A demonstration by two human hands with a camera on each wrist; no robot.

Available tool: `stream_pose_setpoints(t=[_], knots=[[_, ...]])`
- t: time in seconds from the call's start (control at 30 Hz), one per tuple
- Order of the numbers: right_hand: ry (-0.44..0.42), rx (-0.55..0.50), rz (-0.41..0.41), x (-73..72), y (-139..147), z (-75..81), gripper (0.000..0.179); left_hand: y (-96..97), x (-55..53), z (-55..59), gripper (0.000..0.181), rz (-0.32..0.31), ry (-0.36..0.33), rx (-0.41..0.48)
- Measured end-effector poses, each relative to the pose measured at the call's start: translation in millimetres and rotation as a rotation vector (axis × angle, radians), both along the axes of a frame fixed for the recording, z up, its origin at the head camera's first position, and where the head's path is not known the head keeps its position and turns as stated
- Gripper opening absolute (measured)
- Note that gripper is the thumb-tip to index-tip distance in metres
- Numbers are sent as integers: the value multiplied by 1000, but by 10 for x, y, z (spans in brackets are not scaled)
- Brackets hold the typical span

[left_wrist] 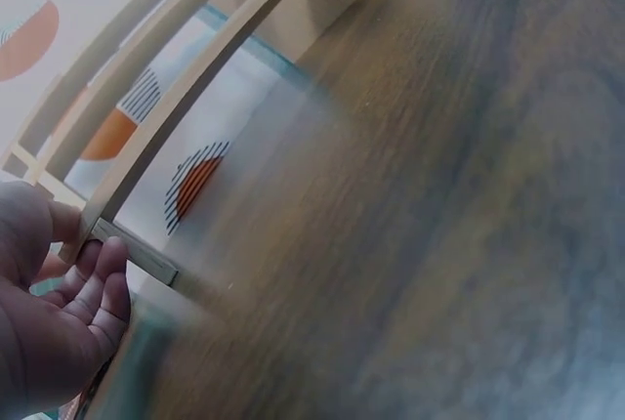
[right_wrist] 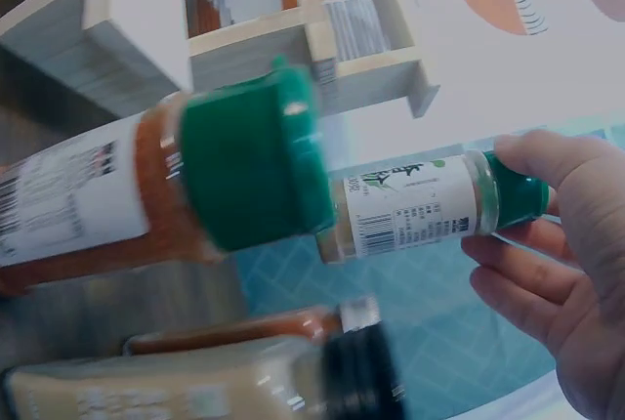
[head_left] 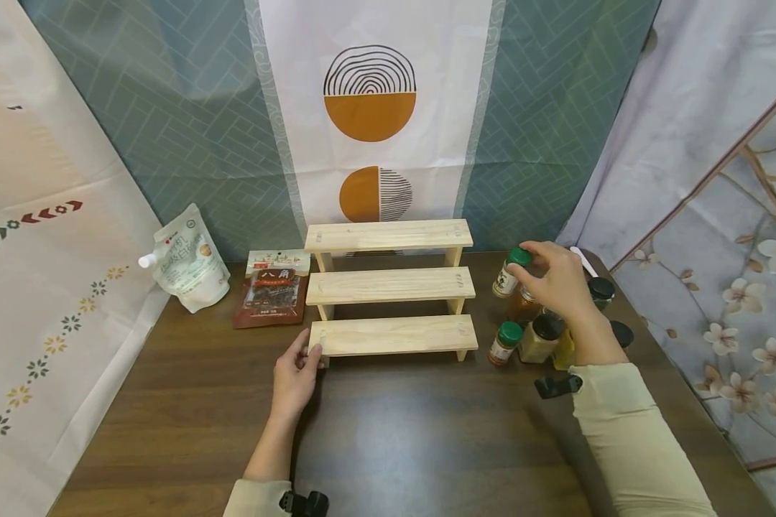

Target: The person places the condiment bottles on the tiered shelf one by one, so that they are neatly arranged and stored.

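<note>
A three-step wooden rack stands in the middle of the table. My left hand grips the left end of its lowest step, and in the left wrist view the fingers curl at the board's edge. Over on the right, my right hand pinches the green cap of a small spice jar between thumb and fingers. The jar has a white label and is roughly upright in the head view. A second green-capped jar with reddish contents stands nearer the front, apart from the hand.
Black-capped jars and other bottles crowd under my right forearm, partly hidden. Left of the rack lie a brown-red packet and a white spouted pouch leaning on the cloth. Patterned cloths hang behind the table and along both sides.
</note>
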State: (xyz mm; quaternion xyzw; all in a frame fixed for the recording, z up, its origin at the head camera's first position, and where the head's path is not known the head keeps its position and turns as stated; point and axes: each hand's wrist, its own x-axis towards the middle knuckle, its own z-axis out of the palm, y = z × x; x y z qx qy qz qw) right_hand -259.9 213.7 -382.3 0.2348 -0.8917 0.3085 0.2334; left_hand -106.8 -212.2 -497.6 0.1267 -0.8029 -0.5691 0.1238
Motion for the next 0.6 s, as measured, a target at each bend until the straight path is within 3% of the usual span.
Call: stream_pose_setpoints(t=[0.37,0.6], knots=[[68,-91,9,-59,-132,299,39,-12,-24,12,44,14,8,-10],[238,-174,27,-114,-292,422,39,-5,-64,44,44,21,-26,-15]])
